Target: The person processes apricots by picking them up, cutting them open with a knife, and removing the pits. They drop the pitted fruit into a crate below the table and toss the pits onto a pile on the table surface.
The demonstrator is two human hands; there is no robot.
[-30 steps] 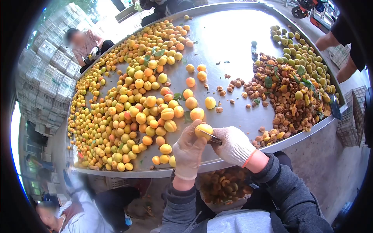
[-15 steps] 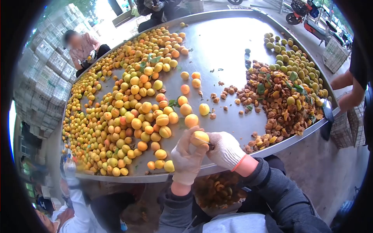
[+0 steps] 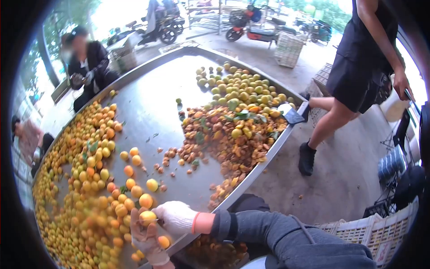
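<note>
My left hand (image 3: 148,242), in a thin pale glove, is closed around a yellow apricot (image 3: 147,218) above the near edge of the metal table. In a white knitted glove, my right hand (image 3: 177,217) is pinched closed at the fruit's right side. A small dark bit shows at its fingertips; it looks like part of a small knife, mostly hidden by the glove. Loose apricots (image 3: 146,201) lie just beyond both hands, and a large heap of apricots (image 3: 89,197) spreads to the left.
Brown apricot pits and scraps (image 3: 224,139) are piled on the table (image 3: 148,98), with greener fruit (image 3: 242,89) behind. A scraper-like blade (image 3: 292,114) rests at the right corner. One person (image 3: 349,76) stands to the right; two sit at the left. Crates (image 3: 371,233) stand low right.
The view has swung to the right, so the table and my hands appear further left. The apricot stays between both hands. The person at the right is now largely in view.
</note>
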